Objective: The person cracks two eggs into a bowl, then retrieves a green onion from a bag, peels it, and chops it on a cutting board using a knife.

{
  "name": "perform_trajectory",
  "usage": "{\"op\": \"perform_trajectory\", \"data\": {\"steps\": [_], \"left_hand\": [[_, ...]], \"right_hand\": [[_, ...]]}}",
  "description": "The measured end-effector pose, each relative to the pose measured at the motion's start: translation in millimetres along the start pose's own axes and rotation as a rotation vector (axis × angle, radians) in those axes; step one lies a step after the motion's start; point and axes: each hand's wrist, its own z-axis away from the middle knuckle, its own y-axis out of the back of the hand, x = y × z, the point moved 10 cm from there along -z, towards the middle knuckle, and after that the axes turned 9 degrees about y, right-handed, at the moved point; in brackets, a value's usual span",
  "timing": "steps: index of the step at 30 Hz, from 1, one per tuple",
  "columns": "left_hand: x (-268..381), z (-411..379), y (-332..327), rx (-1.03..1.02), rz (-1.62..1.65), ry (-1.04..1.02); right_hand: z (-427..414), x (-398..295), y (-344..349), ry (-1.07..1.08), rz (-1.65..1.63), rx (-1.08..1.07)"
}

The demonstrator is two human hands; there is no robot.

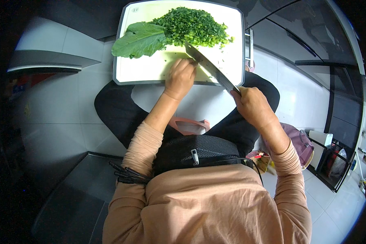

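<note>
My right hand grips the handle of a kitchen knife. Its broad steel blade points up and left over a white cutting board with a dark rim. My left hand is over the board's near part, fingers curled, fingertips at the blade's left edge; whether they pinch it is unclear. Beyond the knife tip lies a heap of finely chopped leafy greens, with paler stem pieces along its near side. One whole green leaf rests at the heap's left, its tip reaching the board's left rim.
The board stands just past my knees, above pale floor tiles. A pink plastic piece shows between my legs. Dark glossy cabinets stand at right, near a purple bag and a black rack. A cable runs by my waist.
</note>
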Motion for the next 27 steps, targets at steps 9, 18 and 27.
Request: {"op": "perform_trajectory", "data": {"steps": [9,18,27], "left_hand": [[0.0,2.5,-1.7,-0.021,-0.035,-0.012],[0.3,1.4,0.2,-0.002,-0.04,-0.013],[2.2,1.4,0.9,0.019,-0.021,-0.044]], "right_hand": [[-38.9,-12.5,-19.8,0.07,0.049,0.103],[-4.7,6.3,-16.8,0.039,0.071,0.091],[13.3,6.8,1.9,-0.006,0.029,0.125]]}}
